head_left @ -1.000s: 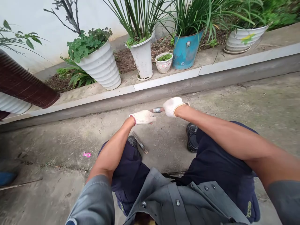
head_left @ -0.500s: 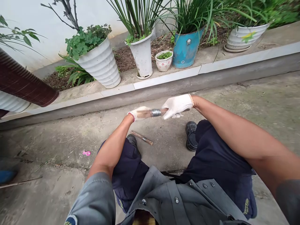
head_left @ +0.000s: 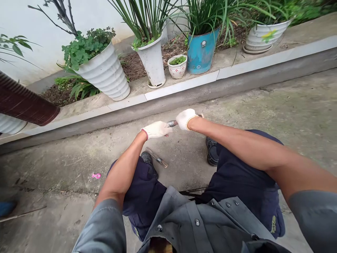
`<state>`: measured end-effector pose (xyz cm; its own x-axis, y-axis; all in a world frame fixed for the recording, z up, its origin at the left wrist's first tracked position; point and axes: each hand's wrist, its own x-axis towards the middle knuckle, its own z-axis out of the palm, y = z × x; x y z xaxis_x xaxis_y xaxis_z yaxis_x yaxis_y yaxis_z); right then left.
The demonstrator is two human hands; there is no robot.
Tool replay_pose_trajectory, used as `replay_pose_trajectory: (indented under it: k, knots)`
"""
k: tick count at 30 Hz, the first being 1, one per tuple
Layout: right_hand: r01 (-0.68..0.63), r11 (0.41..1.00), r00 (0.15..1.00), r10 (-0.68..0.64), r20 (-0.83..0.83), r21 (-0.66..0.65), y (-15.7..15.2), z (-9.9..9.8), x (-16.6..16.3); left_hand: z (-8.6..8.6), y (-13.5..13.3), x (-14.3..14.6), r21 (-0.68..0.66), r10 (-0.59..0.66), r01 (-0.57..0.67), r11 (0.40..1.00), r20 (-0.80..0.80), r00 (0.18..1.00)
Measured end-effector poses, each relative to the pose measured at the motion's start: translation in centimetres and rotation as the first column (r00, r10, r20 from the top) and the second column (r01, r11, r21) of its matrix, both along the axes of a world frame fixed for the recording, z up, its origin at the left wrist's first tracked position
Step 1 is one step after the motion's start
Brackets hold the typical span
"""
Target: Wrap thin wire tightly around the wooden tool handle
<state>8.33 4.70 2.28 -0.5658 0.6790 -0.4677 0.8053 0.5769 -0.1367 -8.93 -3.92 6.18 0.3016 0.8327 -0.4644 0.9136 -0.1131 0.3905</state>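
Both my hands wear white knit gloves and are held out in front of me, above the concrete. A wooden stick with silvery wire wound round it lies between them. My right hand is closed round the stick, and a light wooden end sticks out past it on the right. The fingers of my left hand are pressed together at the stick's left end, against the wire; its fingertips are partly hidden. A second wire-bound stick rests on the ground beside my left shoe.
A tiled ledge runs across ahead. Along it stand a ribbed white pot, a tall white pot, a small patterned pot and a blue bucket, all planted. A pink scrap lies on the floor at left.
My right hand has turned over and now wraps the stick with its back up. The wire-wound part sits closer to my left fingers. The view has shifted slightly to the right.
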Motion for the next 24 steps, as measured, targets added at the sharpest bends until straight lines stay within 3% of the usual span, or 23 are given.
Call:
replay_pose_trajectory:
  k: [2,4,6,8,12,15,17,20,24]
  knots:
    - [0.059,0.994,0.998,-0.059,-0.003,0.088,0.7,0.5,0.0,0.0,-0.1,-0.3,-0.003,-0.008,0.008,1.0,0.046,0.999]
    - [0.064,0.993,0.996,-0.057,-0.073,0.096,1.1,1.2,0.5,-0.1,-0.1,-0.6,-0.017,-0.023,0.023,1.0,0.052,0.998]
    - [0.059,0.998,0.98,-0.061,-0.187,-0.013,1.3,2.1,1.4,-0.3,-0.1,-0.9,-0.021,-0.042,0.043,0.999,0.049,0.998]
    - [0.056,0.975,0.943,-0.122,-0.309,-0.213,1.1,3.0,2.5,-0.6,0.1,-1.3,-0.014,-0.054,0.055,0.998,0.047,0.997]
    - [-0.05,0.835,0.904,-0.195,-0.38,-0.548,-0.3,4.2,4.4,-1.2,0.4,-1.9,0.036,-0.026,0.025,0.999,0.036,0.999]
    - [-0.128,0.724,0.935,-0.14,-0.327,-0.678,-1.2,4.5,5.1,-1.6,0.7,-2.2,0.056,-0.089,0.086,0.995,0.046,0.995]
    - [-0.145,0.686,0.959,-0.082,-0.273,-0.713,-1.4,4.2,5.1,-1.7,0.9,-2.3,0.05,-0.148,0.148,0.988,0.002,0.989]
    - [-0.145,0.713,0.988,0.071,-0.135,-0.686,-1.5,3.1,4.5,-1.9,1.0,-2.2,0.064,-0.133,0.14,0.988,-0.108,0.985]
    - [-0.167,0.841,0.96,0.257,0.108,-0.515,-2.0,0.9,3.0,-2.1,1.0,-1.6,0.087,-0.136,0.157,0.984,-0.202,0.97]
